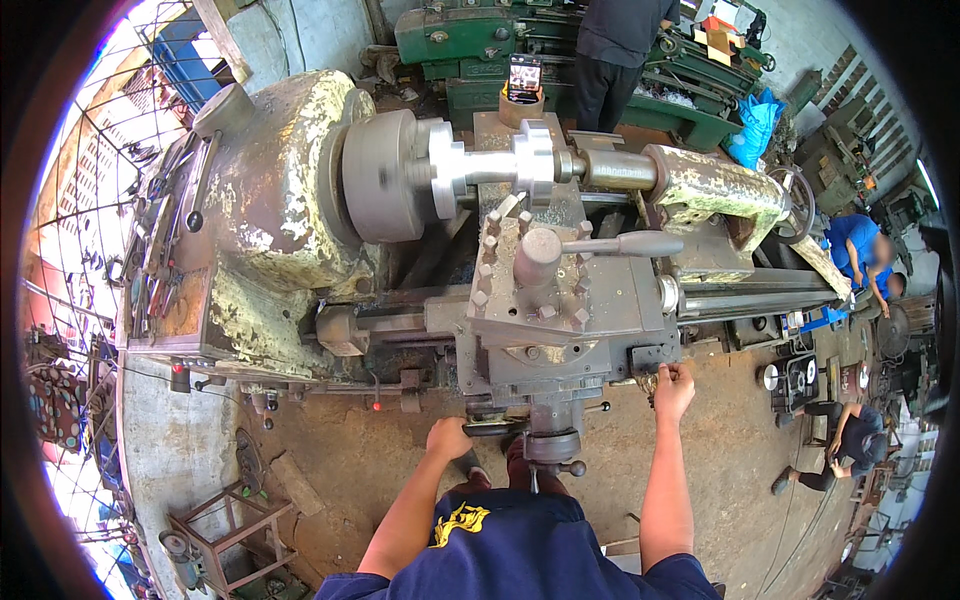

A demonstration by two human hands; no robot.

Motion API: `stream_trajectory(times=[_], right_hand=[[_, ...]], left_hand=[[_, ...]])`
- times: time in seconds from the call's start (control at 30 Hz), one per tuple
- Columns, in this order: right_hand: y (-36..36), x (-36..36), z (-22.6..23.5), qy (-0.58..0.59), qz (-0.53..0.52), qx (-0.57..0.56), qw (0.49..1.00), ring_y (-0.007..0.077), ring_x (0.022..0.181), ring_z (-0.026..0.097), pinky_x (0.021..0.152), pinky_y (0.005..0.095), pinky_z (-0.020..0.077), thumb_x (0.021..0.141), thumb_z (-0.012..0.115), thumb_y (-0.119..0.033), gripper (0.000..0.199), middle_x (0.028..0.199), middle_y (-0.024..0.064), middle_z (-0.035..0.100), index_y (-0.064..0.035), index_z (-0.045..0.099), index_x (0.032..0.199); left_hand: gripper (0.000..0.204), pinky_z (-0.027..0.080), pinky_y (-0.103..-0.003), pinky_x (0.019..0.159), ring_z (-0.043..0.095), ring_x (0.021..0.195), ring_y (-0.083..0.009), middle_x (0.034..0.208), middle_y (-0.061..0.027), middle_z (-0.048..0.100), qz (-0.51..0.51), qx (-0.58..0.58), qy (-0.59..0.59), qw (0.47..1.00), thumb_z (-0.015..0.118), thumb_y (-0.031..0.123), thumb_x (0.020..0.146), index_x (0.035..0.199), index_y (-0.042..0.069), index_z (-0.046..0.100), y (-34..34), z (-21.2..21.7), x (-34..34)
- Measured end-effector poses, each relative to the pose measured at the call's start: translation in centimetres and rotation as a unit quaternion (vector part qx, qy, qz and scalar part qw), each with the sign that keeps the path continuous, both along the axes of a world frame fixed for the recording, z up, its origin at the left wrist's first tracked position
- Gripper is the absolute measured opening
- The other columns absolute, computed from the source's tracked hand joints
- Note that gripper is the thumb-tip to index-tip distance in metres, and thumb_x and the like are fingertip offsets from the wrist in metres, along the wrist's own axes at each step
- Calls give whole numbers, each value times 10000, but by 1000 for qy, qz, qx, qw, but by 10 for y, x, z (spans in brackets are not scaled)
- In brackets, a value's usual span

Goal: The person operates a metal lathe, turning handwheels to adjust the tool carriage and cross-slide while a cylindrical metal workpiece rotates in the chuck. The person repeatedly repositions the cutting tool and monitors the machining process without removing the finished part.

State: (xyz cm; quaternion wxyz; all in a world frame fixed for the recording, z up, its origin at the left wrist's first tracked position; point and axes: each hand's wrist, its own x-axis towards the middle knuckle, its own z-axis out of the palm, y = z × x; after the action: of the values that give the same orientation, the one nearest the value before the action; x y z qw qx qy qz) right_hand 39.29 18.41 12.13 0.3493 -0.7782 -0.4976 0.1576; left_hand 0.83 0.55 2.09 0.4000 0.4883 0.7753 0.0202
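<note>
While person stands at lathe, left hand [447, 438] clenched on dark crank handle [490, 430] at carriage front, lower centre of frame. Right hand [673, 380] grasping small lever [648, 382] at carriage right corner. Workpiece [495, 165] above, upper centre, long axis left-right, well apart from both hands; tool post [535, 275] between.

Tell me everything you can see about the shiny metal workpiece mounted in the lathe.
The workpiece is a bright, silvery metal shaft lying horizontally between the grey chuck on its left and the tailstock on its right. It has a wide flange next to the chuck, a narrower middle section and a second broad collar near the tailstock end. The chuck looks blurred, as if spinning. The tool post sits just in front. Neither hand touches it.
</note>
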Motion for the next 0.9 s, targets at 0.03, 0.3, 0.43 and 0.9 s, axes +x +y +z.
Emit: stream_trajectory(times=[0.03,0.3,0.43,0.9], right_hand=[[0,0,-1,5,2,6,1000,229,571,632,605,364,501,835,707,-138,159,636,126,659,17,672,824],[1,2,-5,9,2,13,1000,230,571,633,599,364,497,830,712,-137,164,639,133,656,21,668,821],[1,1,-5,7,1,19,1000,227,552,619,590,363,492,827,713,-130,154,624,128,650,16,668,812],[0,-2,-3,20,-10,35,999,226,542,609,583,360,489,825,710,-116,145,608,124,641,20,663,802]], left_hand=[[348,521,-456,912,652,1004,-384,1023,-207,691,1,-1,3,1000,647,167,705,1035,97,731,0,-1,0],[312,524,-466,888,651,969,-397,981,-218,687,15,16,-3,1000,713,286,714,961,99,745,-2,-6,-1],[315,526,-465,884,653,967,-394,978,-216,688,8,12,1,1000,716,294,712,963,105,746,0,-4,-1],[297,526,-469,879,651,968,-400,978,-220,688,10,22,0,1000,697,243,707,967,107,742,0,4,-1]])
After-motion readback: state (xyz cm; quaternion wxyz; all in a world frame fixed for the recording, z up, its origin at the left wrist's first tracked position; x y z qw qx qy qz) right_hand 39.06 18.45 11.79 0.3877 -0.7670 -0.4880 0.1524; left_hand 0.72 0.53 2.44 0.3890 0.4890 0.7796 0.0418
